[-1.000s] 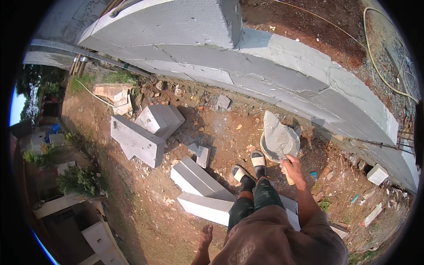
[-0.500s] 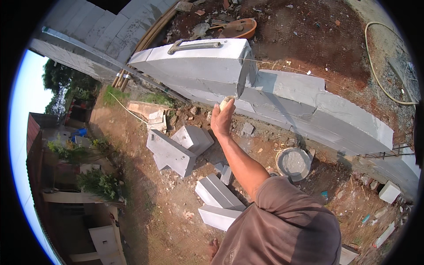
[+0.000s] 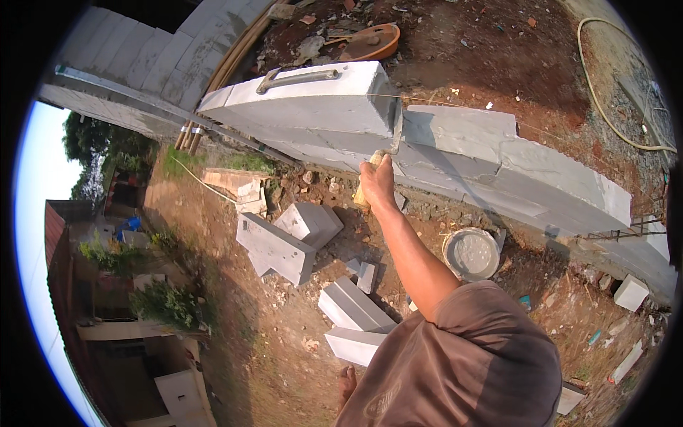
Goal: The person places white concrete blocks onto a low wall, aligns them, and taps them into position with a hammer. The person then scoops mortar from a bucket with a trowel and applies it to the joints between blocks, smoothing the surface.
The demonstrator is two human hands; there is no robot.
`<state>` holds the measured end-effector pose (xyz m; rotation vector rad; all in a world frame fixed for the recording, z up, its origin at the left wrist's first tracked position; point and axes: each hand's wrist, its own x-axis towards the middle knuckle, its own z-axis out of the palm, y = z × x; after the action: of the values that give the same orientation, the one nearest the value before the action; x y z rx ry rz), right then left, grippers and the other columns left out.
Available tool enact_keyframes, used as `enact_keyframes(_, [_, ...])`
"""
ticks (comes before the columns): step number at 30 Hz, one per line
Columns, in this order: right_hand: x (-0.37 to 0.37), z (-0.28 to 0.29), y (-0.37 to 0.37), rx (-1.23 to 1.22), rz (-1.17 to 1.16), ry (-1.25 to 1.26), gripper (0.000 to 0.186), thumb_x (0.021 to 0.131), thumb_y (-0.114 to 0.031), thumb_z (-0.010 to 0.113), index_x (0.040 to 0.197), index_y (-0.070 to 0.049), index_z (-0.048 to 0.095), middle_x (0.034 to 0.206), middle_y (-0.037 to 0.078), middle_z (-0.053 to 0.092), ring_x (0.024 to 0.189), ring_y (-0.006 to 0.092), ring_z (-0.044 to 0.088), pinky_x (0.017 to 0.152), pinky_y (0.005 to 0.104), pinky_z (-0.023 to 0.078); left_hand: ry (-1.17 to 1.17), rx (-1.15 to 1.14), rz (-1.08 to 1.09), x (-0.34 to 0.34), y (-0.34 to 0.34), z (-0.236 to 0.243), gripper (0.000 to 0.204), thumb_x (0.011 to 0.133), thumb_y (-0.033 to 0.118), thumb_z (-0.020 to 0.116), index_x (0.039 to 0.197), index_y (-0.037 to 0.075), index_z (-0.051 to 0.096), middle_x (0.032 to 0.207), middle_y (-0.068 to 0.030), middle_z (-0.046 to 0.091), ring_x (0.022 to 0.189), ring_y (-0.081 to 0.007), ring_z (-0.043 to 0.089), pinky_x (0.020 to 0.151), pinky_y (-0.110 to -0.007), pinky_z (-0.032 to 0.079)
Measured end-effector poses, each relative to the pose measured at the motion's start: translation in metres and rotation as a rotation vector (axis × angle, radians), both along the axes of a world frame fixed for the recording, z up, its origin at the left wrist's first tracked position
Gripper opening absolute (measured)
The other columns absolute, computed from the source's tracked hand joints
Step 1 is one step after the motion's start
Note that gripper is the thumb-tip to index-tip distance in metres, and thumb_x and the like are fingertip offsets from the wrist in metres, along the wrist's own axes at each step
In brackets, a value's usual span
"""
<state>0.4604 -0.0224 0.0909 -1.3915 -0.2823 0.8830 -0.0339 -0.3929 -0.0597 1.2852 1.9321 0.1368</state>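
Note:
My right hand (image 3: 379, 178) is closed around the pale wooden handle of a trowel (image 3: 361, 195). Its grey metal end (image 3: 395, 135) is at the end face of the raised top block (image 3: 356, 96) of a light grey block wall (image 3: 455, 160). How much of the metal touches the block is hard to make out. On the wall's top lies a hammer (image 3: 299, 80), left of my hand. A thin string runs along the wall from the raised block. My left hand is out of view; a bare foot (image 3: 346, 384) seems to show beside my shirt.
A round bucket of grey mortar (image 3: 472, 254) stands at the wall's foot, right of my arm. Loose blocks (image 3: 277, 245) lie on the ground to the left, and more blocks (image 3: 356, 306) nearer me. Beyond the wall are an orange basin (image 3: 373, 43) and a hose (image 3: 590, 85).
My right hand has moved slightly right with the trowel, whose handle now shows below the fist and whose metal end is up at the block's end face. The view has shifted a little.

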Motion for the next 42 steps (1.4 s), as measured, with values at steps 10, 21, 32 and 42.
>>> enact_keyframes(10, [-0.061, 0.019, -0.046, 0.279, -0.054, -0.233, 0.067, 0.088, -0.021, 0.056, 0.133, 0.016, 0.024, 0.123, 0.033, 0.042, 0.116, 0.0387, 0.044, 0.097, 0.0416, 0.037, 0.068, -0.21, -0.092, -0.024, 0.012, 0.016, 0.044, 0.089, 0.042, 0.05, 0.082, 0.0, 0.058, 0.067, -0.0135, 0.052, 0.064, -0.0236, 0.049, 0.059, -0.04, 0.039])
enact_keyframes(21, [-0.096, -0.035, 0.022, 0.02, -0.064, -0.225, 0.076, 0.091, -0.026, 0.053, 0.137, 0.015, 0.008, 0.14, 0.038, 0.016, 0.133, 0.046, 0.02, 0.109, 0.042, 0.022, 0.074, -0.151, 0.034, 0.008, -0.001, 0.042, 0.045, 0.089, 0.044, 0.05, 0.085, 0.001, 0.058, 0.064, -0.0107, 0.051, 0.06, -0.0221, 0.047, 0.058, -0.039, 0.039])
enact_keyframes(32, [-0.002, -0.008, -0.035, 0.09, -0.009, 0.279, 0.07, 0.087, -0.019, 0.057, 0.139, 0.005, 0.016, 0.095, 0.015, 0.055, 0.063, 0.0195, 0.06, 0.05, 0.0314, 0.051, -0.044, -0.098, 0.03, -0.009, 0.0, -0.015, 0.044, 0.091, 0.042, 0.049, 0.091, -0.001, 0.058, 0.068, -0.0114, 0.052, 0.064, -0.0213, 0.048, 0.059, -0.039, 0.04])
enact_keyframes(42, [0.025, 0.018, 0.001, 0.156, -0.009, 0.174, 0.049, 0.087, -0.017, 0.055, 0.121, 0.009, 0.031, 0.098, 0.018, 0.052, 0.062, 0.0209, 0.061, 0.05, 0.0336, 0.051, -0.195, -0.017, 0.061, -0.009, 0.026, -0.043, 0.04, 0.091, 0.036, 0.049, 0.093, -0.003, 0.058, 0.07, -0.0139, 0.054, 0.066, -0.0214, 0.05, 0.06, -0.038, 0.041])
